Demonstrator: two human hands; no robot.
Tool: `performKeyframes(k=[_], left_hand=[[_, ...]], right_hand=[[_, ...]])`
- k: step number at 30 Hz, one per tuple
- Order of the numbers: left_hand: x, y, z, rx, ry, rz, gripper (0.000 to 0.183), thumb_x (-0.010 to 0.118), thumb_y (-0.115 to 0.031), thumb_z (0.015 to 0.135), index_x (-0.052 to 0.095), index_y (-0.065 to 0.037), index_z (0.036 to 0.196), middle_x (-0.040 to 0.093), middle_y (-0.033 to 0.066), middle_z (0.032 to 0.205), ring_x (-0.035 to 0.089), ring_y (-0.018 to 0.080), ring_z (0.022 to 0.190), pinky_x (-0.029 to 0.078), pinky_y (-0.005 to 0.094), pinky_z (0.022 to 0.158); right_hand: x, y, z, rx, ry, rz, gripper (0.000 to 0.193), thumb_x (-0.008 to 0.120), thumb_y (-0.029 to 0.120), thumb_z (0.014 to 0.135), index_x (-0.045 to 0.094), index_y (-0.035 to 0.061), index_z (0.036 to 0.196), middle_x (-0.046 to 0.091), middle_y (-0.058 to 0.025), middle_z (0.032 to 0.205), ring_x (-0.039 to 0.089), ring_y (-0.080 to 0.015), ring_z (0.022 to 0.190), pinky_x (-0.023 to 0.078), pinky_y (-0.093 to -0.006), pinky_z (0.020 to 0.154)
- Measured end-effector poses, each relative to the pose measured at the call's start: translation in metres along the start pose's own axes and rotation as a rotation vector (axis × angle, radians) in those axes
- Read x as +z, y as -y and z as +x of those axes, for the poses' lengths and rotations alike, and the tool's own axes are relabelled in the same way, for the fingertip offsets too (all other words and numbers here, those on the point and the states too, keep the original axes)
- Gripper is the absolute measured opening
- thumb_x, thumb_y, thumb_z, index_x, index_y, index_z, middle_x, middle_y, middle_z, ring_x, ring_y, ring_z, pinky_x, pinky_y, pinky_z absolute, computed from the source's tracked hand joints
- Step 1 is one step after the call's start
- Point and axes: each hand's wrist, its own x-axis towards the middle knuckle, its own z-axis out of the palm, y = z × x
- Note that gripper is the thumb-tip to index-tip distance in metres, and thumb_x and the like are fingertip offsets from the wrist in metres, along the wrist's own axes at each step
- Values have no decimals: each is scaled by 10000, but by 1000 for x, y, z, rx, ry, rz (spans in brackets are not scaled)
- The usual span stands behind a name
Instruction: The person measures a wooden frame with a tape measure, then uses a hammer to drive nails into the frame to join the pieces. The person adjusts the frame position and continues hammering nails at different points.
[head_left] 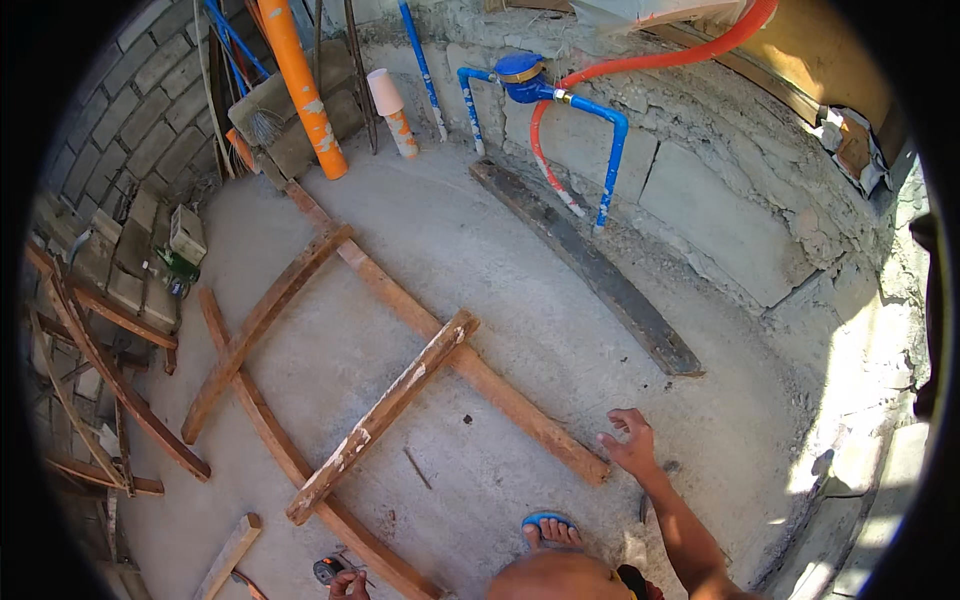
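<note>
My right hand (pixel 630 443) is held out over the floor beside the near end of a long wooden beam (pixel 520 405). Its fingers are apart and slightly bent, with nothing in them. At the lower edge my left hand (pixel 348 586) is partly cut off, its fingers curled together. Thin dark bits show by those fingers, too small to name. Right beside it is a black tape measure (pixel 327 570). A second long beam (pixel 275 435) runs beside the first. Across both lie a white-smeared crosspiece (pixel 385 415) and a plain crosspiece (pixel 265 325).
A dark plank (pixel 590 270) lies near the block wall, below blue pipes (pixel 612 170) with a water meter (pixel 522 75). An orange pipe (pixel 305 95) stands at the back. Wooden frames (pixel 110 360) lean at left. A short wood piece (pixel 230 555) lies near the front.
</note>
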Motion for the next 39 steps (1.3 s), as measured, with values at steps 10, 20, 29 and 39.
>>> performKeyframes(k=[10, 20, 29, 39], left_hand=[[64, -15, -147, 142, 684, 268, 129, 764, -81, 804, 677, -42, 890, 699, 165, 869, 654, 366, 816, 521, 461, 706], [-62, -122, -50, 99, 90, 496, 236, 729, -130, 862, 656, -25, 1060, 680, 174, 1075, 655, 311, 975, 513, 395, 854], [-327, -119, -89, -373, -708, 684, 1098, 707, -696, 773, 155, 12, 1404, 338, 263, 1285, 518, 391, 1172, 428, 460, 1018], [-209, 190, -251, -1171, -713, 284, 644, 748, -568, 735, 660, 21, 979, 668, 248, 1029, 650, 392, 972, 503, 465, 839]], right_hand=[[-119, -64, 77, 81, -206, -238, 401, 781, 14, 704, 641, 38, 1079, 663, -127, 1004, 658, -243, 814, 531, -364, 729], [-17, 53, 106, -126, 360, -87, 424, 771, 44, 736, 635, 19, 1136, 661, -158, 1009, 661, -267, 857, 536, -377, 770], [83, 210, 43, -675, 1467, -125, 428, 733, 131, 792, 631, -24, 1177, 677, -212, 946, 664, -319, 828, 535, -402, 753], [117, 333, 57, -977, 1486, -812, 452, 669, 146, 828, 598, 31, 1259, 664, -200, 938, 642, -335, 861, 518, -446, 772]])
